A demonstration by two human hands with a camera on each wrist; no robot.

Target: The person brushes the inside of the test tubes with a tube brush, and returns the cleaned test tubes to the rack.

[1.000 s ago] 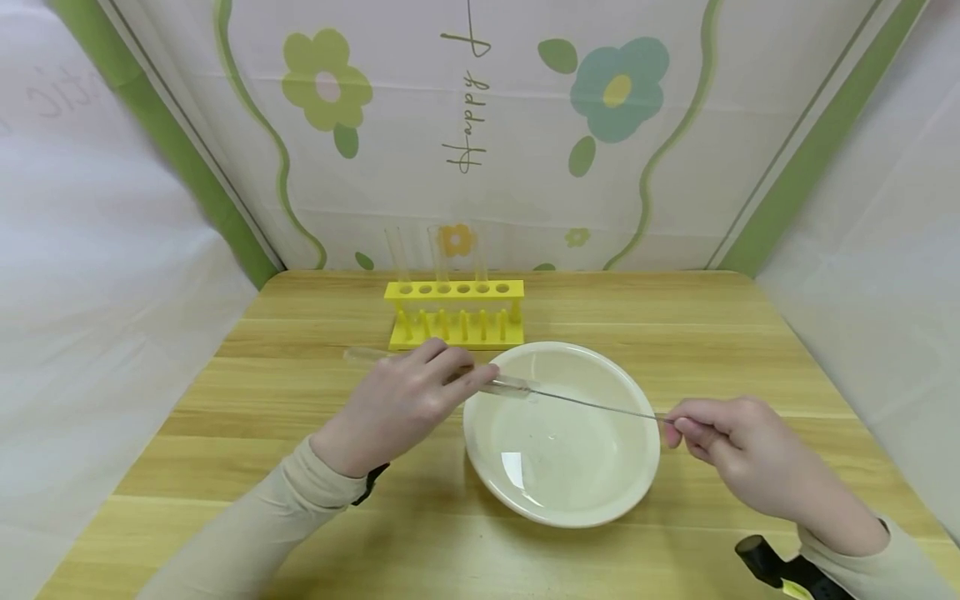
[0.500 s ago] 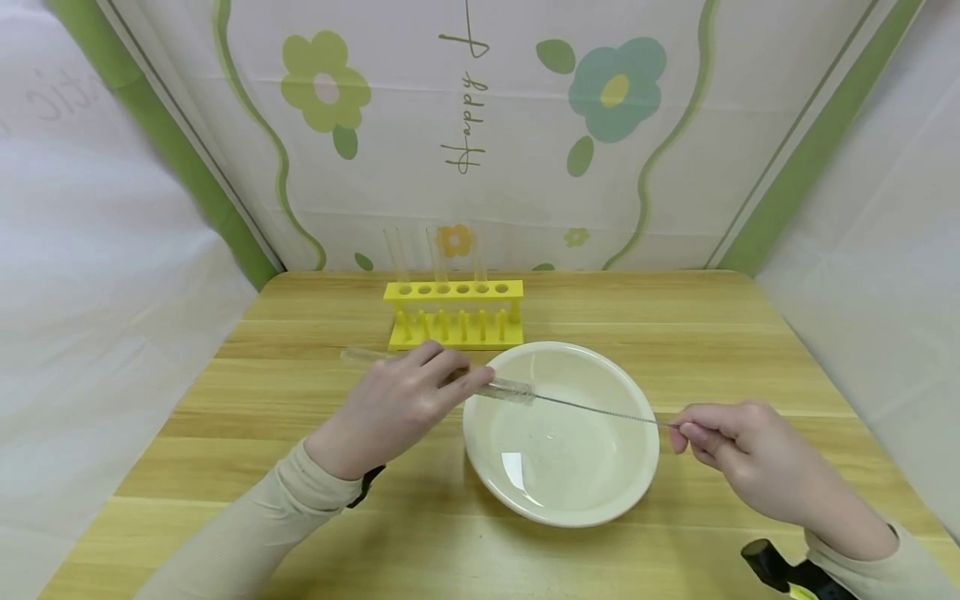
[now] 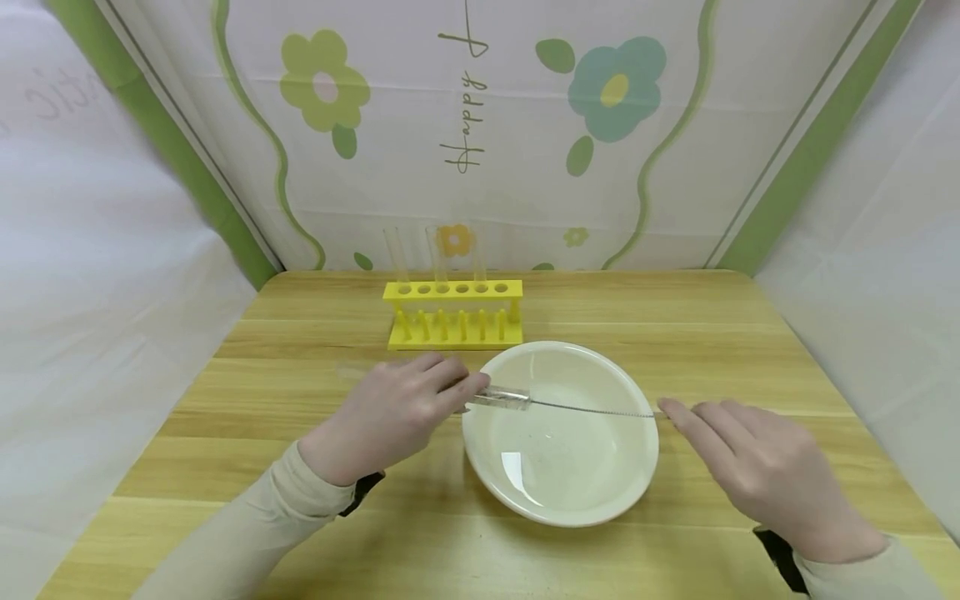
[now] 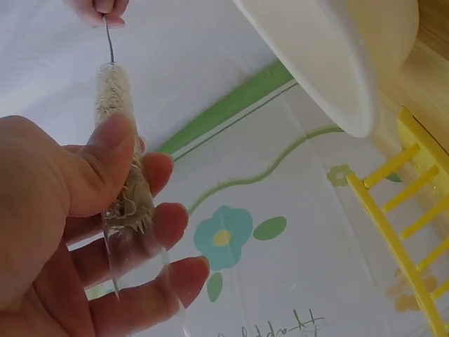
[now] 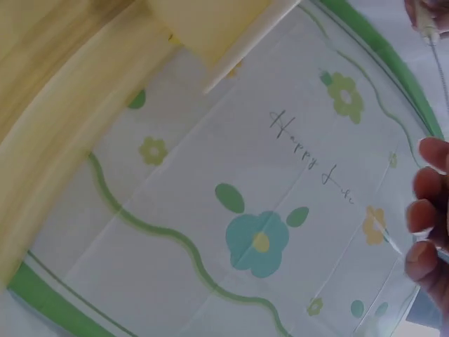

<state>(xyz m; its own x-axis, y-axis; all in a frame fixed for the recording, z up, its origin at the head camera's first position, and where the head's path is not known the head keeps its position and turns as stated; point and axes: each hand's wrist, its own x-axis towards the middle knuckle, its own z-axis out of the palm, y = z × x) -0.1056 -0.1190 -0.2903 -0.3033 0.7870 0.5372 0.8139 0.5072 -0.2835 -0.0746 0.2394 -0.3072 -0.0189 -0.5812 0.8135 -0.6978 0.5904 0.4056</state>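
Observation:
My left hand (image 3: pixel 393 412) holds a clear glass test tube (image 3: pixel 504 398) above the bowl's left rim, its mouth pointing right. In the left wrist view, thumb and fingers curl round the glass, and the pale bristles of a test tube brush (image 4: pixel 114 91) fill its mouth end. From there the thin twisted wire handle (image 3: pixel 592 409) runs right across the bowl. My right hand (image 3: pixel 772 471), back upward, pinches the far end of the wire between thumb and fingers. The hand hides that end. In the right wrist view, only the fingertips (image 5: pixel 426 203) show at the edge.
Beneath the brush wire stands a round cream bowl (image 3: pixel 651 450), with what looks like water inside. Behind it a yellow test tube rack (image 3: pixel 453 343) bears 3 upright glass tubes. A printed cloth (image 3: pixel 517 183) hangs behind the wooden table (image 3: pixel 247 400), with white cloth at both sides.
My right hand has turned over, its back now upward, while keeping the wire. The left hand has shifted slightly left and down with the tube.

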